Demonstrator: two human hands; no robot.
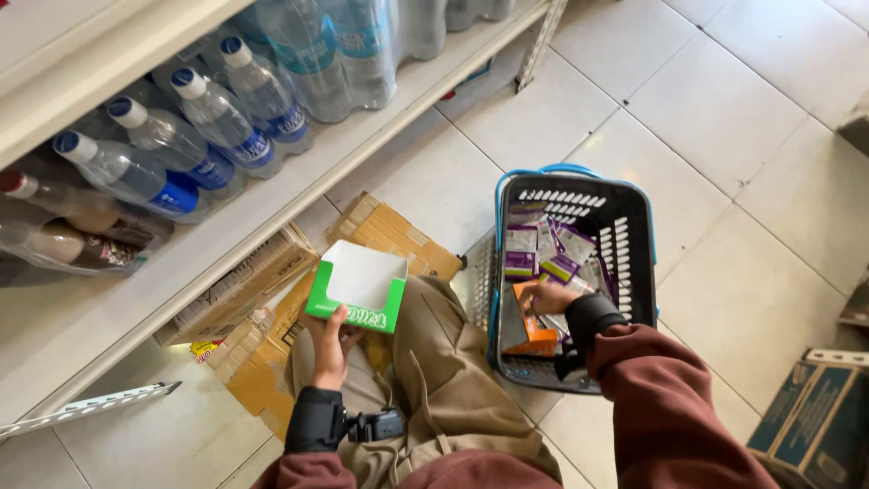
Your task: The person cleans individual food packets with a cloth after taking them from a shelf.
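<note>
My left hand point(331, 349) holds an empty green and white cardboard display box point(358, 285) by its front edge, above my knee. My right hand point(546, 297) reaches into a black plastic shopping basket point(634, 237) with blue handles on the floor. Its fingers rest among small purple and white packets point(541, 253), and whether they grip one I cannot tell. An orange box point(532, 332) lies in the basket just under that hand.
A white shelf point(299, 177) on the left carries lying water bottles point(217, 122) with blue caps. Flattened brown cartons point(272, 326) lie on the tiled floor beneath it. A dark blue carton point(819, 417) stands at the lower right.
</note>
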